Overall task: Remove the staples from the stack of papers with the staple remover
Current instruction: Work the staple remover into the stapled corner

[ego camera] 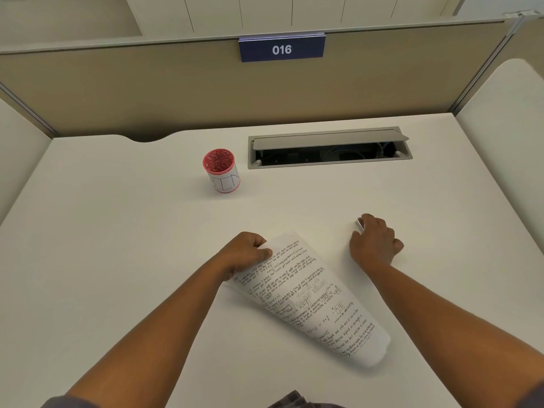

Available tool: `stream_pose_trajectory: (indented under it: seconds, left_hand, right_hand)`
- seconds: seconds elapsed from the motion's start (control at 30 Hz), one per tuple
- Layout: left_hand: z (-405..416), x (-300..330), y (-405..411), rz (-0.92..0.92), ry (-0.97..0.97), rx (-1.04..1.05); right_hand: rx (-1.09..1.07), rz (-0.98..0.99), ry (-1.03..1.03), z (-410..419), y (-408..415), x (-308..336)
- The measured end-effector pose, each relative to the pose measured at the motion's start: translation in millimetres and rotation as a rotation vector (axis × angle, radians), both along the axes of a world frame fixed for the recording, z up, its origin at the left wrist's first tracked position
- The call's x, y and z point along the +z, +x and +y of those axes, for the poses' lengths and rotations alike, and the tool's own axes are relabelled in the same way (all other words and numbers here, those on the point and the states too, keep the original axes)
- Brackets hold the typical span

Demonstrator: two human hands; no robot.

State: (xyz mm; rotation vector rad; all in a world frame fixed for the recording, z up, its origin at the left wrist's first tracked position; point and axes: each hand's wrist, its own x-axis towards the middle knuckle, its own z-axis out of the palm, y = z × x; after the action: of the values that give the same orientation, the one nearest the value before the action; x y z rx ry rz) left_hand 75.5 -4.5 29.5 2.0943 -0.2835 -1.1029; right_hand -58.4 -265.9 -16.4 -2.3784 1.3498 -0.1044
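Note:
A stack of handwritten papers point(309, 298) lies bowed upward on the white desk point(117, 231), running from the centre toward the lower right. My left hand point(245, 254) grips its upper left edge, thumb on top and fingers curled under. To the right, my right hand point(374, 242) is curled over a small silver object point(359, 224) on the desk, probably the staple remover; only its metal tip shows past my fingers. No staple is visible on the sheets.
A red cup point(221, 169) with a white paper label stands at the back centre. Behind it to the right is an open grey cable tray point(329, 148) set into the desk. Beige partition walls with a blue "016" sign point(281, 49) enclose the desk.

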Motion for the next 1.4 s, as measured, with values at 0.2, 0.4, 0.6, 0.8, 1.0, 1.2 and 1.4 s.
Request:
stream_pose_trajectory:
  seconds: [0.2, 0.4, 0.6, 0.8, 1.0, 1.2, 1.4]
  left_hand:
    - [-1, 1, 0, 0.007, 0.007, -0.002]
    - [-3, 5, 0, 0.009, 0.006, -0.008]
    - [-3, 7, -2, 0.024, 0.008, -0.015]
    - [-4, 9, -2, 0.024, -0.006, -0.010]
    - [-4, 15, -3, 0.009, -0.012, -0.005]
    - [-3, 20, -4, 0.044, -0.068, 0.053]
    - [1, 23, -2, 0.050, -0.085, 0.064]
  right_hand:
    - [0.037, -0.073, 0.080, -2, 3, -5]
    - [0.121, -0.322, 0.342, 21, 5, 4]
    - [0.156, -0.590, 0.747, 54, 8, 24]
    - [0.427, -0.530, 0.786, 72, 8, 43]
    - [0.612, -0.403, 0.649, 82, 5, 42]
    - [0.670, -0.383, 0.538, 84, 7, 45]
    - [0.687, -0.394, 0.487, 85, 6, 44]
